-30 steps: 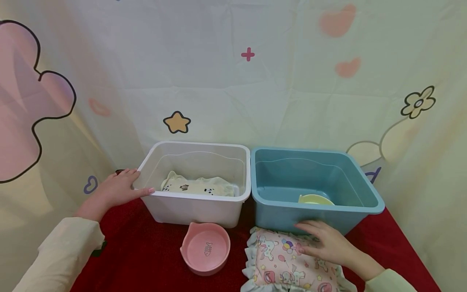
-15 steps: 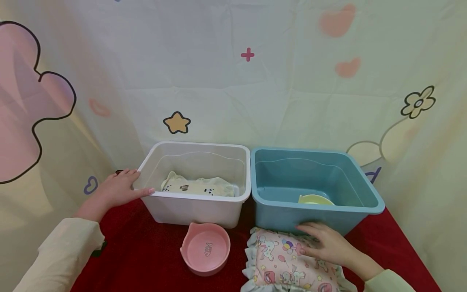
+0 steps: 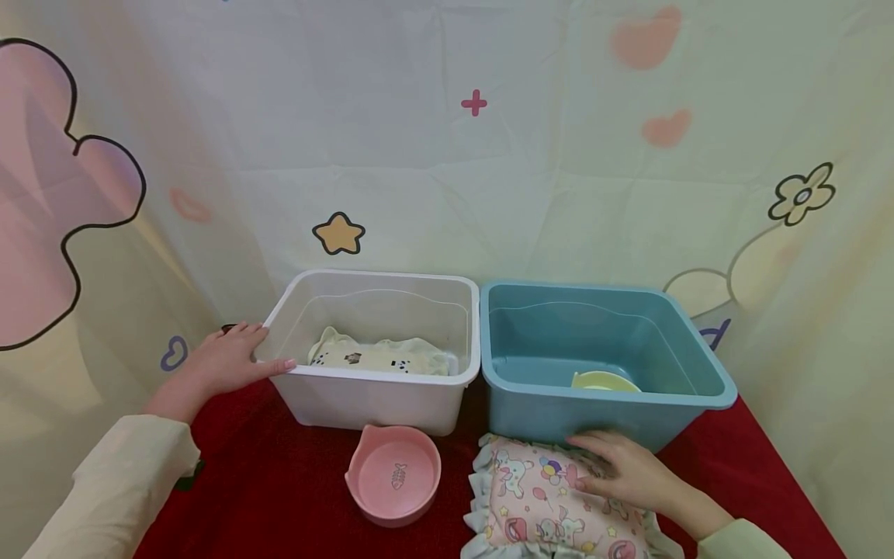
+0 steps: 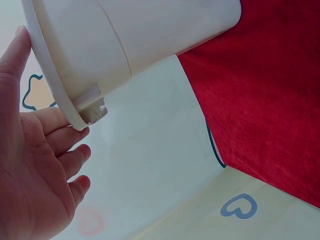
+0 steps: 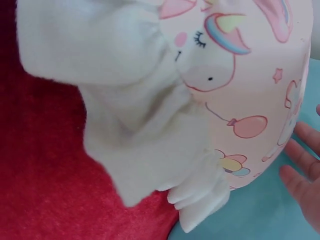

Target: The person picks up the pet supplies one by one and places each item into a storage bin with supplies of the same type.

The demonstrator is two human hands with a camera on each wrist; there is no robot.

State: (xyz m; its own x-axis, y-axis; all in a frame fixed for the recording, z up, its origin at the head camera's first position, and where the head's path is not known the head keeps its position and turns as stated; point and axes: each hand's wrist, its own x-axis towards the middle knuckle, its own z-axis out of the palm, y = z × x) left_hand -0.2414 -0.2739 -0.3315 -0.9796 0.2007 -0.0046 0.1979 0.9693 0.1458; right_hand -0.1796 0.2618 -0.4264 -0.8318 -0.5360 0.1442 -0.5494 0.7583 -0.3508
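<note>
- Pillow (image 3: pixel 527 497) lay flat toward the surface's (image 3: pixel 279 481) right edge, before blue bin (image 3: pixel 531 411).
- Right hand (image 3: pixel 625 470) was over pillow's far edge, fingers apart; contact unclear.
- Left hand (image 3: pixel 226 361) straddled white bin's (image 3: pixel 373 402) near-left rim corner, fingers apart, presumably for steadiness.

Pink pillow (image 3: pixel 534 495), unicorn-and-balloon print, pale ruffled border, plump, lying print-up on red cloth (image 3: pixel 279 497), in front of blue bin (image 3: pixel 559 415). White plastic bin (image 3: pixel 370 402): rectangular, upright, open-topped, cream printed fabric (image 3: pixel 373 359) inside, just beside blue bin.
</note>
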